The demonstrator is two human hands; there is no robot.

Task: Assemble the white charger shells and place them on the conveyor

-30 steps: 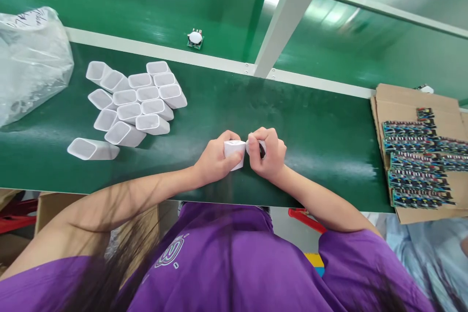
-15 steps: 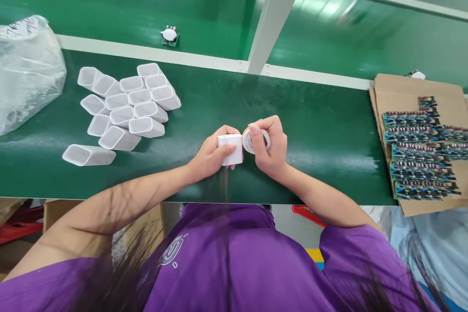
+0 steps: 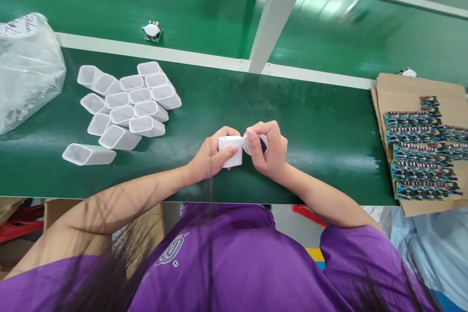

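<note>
My left hand [image 3: 212, 154] is closed around a white plastic housing [image 3: 231, 150], with the thumb across its front. Small marks show on the housing's top face. My right hand [image 3: 271, 148] grips a round white roll-like thing [image 3: 247, 145] with a dark middle, its thumb pressed on it; the fingers hide much of it. The round thing's edge meets the right side of the housing, just above the green table [image 3: 204, 102]. To the left, several white open-ended plastic sleeves [image 3: 146, 126] lie grouped on their sides.
A clear plastic bag [image 3: 31, 73] lies at the far left. On the right, cardboard [image 3: 398, 90] carries rows of circuit boards [image 3: 420, 156]. Behind a pale rail [image 3: 183, 55], a single board with a white round top [image 3: 152, 31] sits on a green belt. A pale post [image 3: 280, 14] rises there.
The single board behind the rail has moved left, as has the one behind the cardboard. My right hand has tilted and shifted slightly, showing more of the roll-like thing's dark middle.
</note>
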